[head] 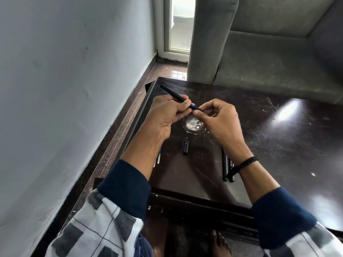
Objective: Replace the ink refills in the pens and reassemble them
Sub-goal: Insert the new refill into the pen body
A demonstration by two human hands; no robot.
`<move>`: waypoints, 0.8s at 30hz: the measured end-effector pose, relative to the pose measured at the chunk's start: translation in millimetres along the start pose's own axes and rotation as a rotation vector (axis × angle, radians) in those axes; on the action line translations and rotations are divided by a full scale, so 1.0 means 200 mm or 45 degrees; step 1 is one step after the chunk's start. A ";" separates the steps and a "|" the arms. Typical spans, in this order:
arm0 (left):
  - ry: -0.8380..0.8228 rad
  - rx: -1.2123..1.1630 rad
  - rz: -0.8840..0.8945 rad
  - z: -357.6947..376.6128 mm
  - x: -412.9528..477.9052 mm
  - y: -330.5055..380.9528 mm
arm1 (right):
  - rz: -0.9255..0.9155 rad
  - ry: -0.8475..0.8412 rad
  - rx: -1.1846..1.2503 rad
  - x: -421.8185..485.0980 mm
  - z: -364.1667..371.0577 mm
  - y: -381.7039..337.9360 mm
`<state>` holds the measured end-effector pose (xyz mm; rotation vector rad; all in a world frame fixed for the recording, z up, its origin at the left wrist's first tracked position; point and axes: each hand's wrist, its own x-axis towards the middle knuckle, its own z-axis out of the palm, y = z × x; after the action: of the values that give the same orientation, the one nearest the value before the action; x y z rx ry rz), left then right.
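Cap point(185, 148) on table point(269, 145); refills point(158, 158) to its left; pens point(225, 167) right.

Grey sofa point(269, 52) beside pale wall point(65, 71), glossy dark table point(278, 136).

The scene is taken by one wide-angle camera worn on the head, set above the near edge of the table point(185, 182) and turned forward and steeply down. The table's left edge is seen running up and away from the near-left corner to the far-left corner. The left hand point(167, 112) and the right hand point(220, 119), both gripping a black pen point(172, 93), are caught close under the lens near the picture's centre, with the forearms entering from the bottom corners. At the margins a wall point(65, 71) is taken in at left, a grey sofa point(269, 62) beyond the far edge, and a bare foot point(220, 242) at the bottom.
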<state>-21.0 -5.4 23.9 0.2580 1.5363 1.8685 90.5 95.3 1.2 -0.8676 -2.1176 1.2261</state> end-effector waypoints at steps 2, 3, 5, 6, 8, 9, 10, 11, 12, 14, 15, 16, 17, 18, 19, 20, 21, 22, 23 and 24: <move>0.005 0.010 0.003 0.00 0.00 0.00 | 0.012 0.008 0.004 0.00 0.00 0.00; 0.005 0.012 0.004 0.00 0.00 0.00 | 0.018 0.008 0.012 0.00 0.00 0.00; 0.002 0.006 0.007 0.00 0.00 0.00 | 0.023 0.002 0.030 0.00 0.01 0.00; 0.000 0.002 0.010 -0.01 0.00 0.00 | 0.020 -0.003 0.033 0.00 0.00 0.00; 0.004 0.005 0.011 -0.01 0.00 0.01 | 0.011 -0.012 0.029 0.00 0.00 0.00; 0.007 0.008 0.010 -0.01 0.00 0.01 | 0.009 -0.013 0.021 0.00 0.00 0.00; 0.008 0.008 0.008 -0.01 0.00 0.00 | 0.007 -0.013 0.014 0.00 0.00 0.00; 0.005 0.009 0.006 -0.01 0.00 0.00 | 0.007 -0.010 0.009 0.00 0.00 0.01; 0.002 0.009 0.005 0.00 0.00 0.00 | 0.009 -0.005 0.009 0.01 0.00 0.01; 0.004 0.004 0.007 0.00 0.00 0.00 | 0.019 0.003 0.019 0.01 0.00 0.01; 0.005 0.001 0.010 0.00 0.00 0.00 | 0.023 0.005 0.022 0.01 0.00 0.00; 0.005 0.001 0.012 0.00 0.00 0.00 | 0.026 0.004 0.025 0.00 0.01 0.00; 0.004 0.000 0.015 -0.01 0.00 0.00 | 0.026 0.002 0.034 0.00 0.01 0.00; 0.003 -0.001 0.018 -0.01 0.00 0.00 | 0.023 -0.004 0.046 0.00 0.01 0.00; 0.002 -0.002 0.019 -0.01 0.00 0.00 | 0.017 -0.011 0.052 0.00 0.00 0.00; 0.003 0.000 0.019 -0.01 0.00 0.00 | 0.012 -0.017 0.044 0.00 0.00 0.00; 0.005 0.001 0.017 -0.01 0.00 0.00 | 0.007 -0.020 0.029 0.00 0.00 0.00; 0.006 0.002 0.015 -0.01 0.00 0.00 | 0.004 -0.020 0.017 0.00 0.00 0.00; 0.006 0.002 0.013 -0.01 0.01 0.00 | 0.001 -0.017 0.012 0.00 0.00 0.00; 0.006 0.005 0.012 -0.01 0.01 0.00 | 0.000 -0.011 0.014 0.00 0.00 0.00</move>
<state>-22.4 -5.7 23.1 0.2637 1.5441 1.8751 91.2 95.9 1.2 -0.8591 -2.1159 1.2427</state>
